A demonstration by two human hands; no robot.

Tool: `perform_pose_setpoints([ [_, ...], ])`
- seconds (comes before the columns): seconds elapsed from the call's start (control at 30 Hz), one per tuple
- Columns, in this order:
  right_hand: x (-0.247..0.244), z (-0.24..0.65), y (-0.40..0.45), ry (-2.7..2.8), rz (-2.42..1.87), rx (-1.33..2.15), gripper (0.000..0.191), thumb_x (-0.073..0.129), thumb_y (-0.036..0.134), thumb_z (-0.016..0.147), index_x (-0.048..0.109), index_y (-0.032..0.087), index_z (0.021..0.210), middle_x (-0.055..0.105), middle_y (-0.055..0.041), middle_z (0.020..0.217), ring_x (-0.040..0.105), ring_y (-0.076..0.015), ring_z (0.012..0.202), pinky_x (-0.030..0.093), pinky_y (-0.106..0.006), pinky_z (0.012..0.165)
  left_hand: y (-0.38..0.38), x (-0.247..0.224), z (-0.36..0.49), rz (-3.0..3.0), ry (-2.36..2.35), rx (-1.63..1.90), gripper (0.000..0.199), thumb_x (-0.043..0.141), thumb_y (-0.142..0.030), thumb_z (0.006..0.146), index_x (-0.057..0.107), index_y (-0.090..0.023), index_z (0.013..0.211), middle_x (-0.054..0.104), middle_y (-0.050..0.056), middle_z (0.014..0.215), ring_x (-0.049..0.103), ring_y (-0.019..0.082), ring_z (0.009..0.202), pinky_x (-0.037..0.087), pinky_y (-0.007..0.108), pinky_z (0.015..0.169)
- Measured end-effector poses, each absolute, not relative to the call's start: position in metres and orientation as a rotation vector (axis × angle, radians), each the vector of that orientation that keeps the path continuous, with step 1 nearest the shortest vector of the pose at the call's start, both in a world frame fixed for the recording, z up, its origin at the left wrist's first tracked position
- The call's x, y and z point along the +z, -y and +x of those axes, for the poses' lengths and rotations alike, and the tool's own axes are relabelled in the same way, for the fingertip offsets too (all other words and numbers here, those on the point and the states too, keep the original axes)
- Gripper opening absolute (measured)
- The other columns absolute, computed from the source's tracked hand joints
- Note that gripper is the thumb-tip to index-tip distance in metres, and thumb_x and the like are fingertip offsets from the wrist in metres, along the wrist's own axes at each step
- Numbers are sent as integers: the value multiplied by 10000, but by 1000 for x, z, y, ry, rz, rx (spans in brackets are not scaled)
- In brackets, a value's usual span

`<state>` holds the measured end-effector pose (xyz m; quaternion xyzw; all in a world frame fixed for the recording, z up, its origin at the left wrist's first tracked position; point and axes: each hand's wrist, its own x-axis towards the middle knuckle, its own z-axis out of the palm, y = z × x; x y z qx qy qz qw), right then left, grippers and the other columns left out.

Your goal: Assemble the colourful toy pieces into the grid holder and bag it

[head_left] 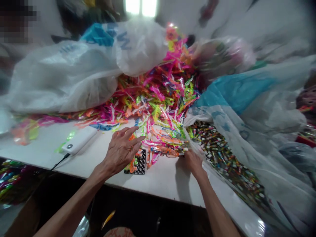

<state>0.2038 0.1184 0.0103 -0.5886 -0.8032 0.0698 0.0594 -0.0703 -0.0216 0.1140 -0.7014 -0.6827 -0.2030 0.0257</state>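
Observation:
My left hand (123, 149) is held palm down with its fingers spread, over the near edge of a heap of bright plastic pieces (158, 95). Below its fingers lies a black gridded tray (141, 163) with orange and green pieces on its left part. My right hand (193, 160) is at the right end of a small stack of orange, glasses-shaped pieces (170, 150). Its fingers are bent and partly hidden, so whether they grip a piece does not show.
A white power bank (82, 140) with a black cable lies on the white table (158, 181) at left. Large plastic bags (61, 75) flank the heap. An open bag at right holds many small multicoloured pieces (222, 154).

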Motion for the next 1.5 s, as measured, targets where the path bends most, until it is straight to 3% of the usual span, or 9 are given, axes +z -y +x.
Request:
perform_pose_setpoints([
  [0.23, -6, 192, -85, 2525, -1560, 348, 70, 504, 138, 710, 539, 186, 748, 581, -41, 806, 535, -165, 700, 333, -257, 589, 22, 112, -70, -2165, 2116, -607, 341, 351, -343, 901, 571, -326, 1160, 418, 29, 1350, 372, 254, 1212, 300, 460, 975],
  [0.33, -4, 175, -62, 2307, -1421, 677, 56, 503, 178, 703, 526, 180, 753, 536, 1, 662, 492, -140, 613, 343, -242, 557, 22, 112, -70, -2169, 2130, -600, 350, 337, -353, 905, 577, -318, 1157, 424, 39, 1345, 373, 259, 1212, 296, 463, 974],
  [0.63, -23, 81, -30, 1594, -1021, 1695, 191, 601, 343, 657, 564, 177, 744, 566, 13, 599, 529, -140, 536, 435, -255, 516, 23, 114, -68, -2167, 2156, -627, 344, 351, -347, 902, 576, -309, 1159, 410, 34, 1359, 358, 255, 1223, 275, 461, 989],
  [0.83, -13, 73, -41, 2167, -1205, 1121, 171, 561, 249, 724, 632, 178, 863, 669, -60, 845, 598, -210, 809, 417, -265, 661, 23, 115, -68, -2173, 2172, -640, 357, 327, -340, 908, 560, -316, 1177, 410, 37, 1353, 343, 251, 1230, 263, 467, 992],
  [1.0, 5, 52, -22, 2603, -1415, 731, 225, 423, 156, 816, 613, 142, 936, 664, -111, 868, 609, -222, 800, 382, -269, 621, 24, 120, -70, -2365, 2034, -598, 429, 388, -464, 865, 450, -351, 1274, 299, 44, 1422, 256, 310, 1274, 256, 515, 981],
  [1.2, 10, 77, -52, 2636, -1335, 657, 147, 543, 170, 740, 655, 189, 834, 657, -34, 734, 602, -164, 684, 399, -231, 595, 24, 115, -80, -2256, 2062, -545, 322, 386, -310, 881, 600, -338, 1120, 452, 27, 1321, 272, 292, 1277, 308, 493, 965],
  [1.27, 18, 114, -88, 2542, -1459, 516, 199, 518, 159, 757, 653, 202, 896, 649, -36, 823, 595, -159, 737, 415, -243, 652, 23, 114, -80, -2207, 2074, -591, 316, 392, -293, 874, 623, -320, 1087, 475, 25, 1303, 288, 286, 1270, 320, 487, 963],
  [1.37, 30, 168, -142, 2401, -1675, 294, 313, 391, 93, 797, 625, 134, 1001, 573, -159, 1053, 571, -249, 887, 402, -358, 737, 22, 115, -76, -2211, 2051, -639, 314, 399, -283, 866, 628, -335, 1074, 488, 8, 1294, 306, 277, 1260, 324, 487, 962],
  [1.5, 29, 198, -170, 2461, -1708, 205, 250, 446, 69, 752, 652, 172, 850, 580, -120, 1003, 568, -273, 883, 376, -406, 768, 21, 116, -71, -2184, 2077, -645, 323, 383, -266, 869, 644, -321, 1052, 507, 19, 1278, 309, 274, 1259, 320, 489, 962],
])
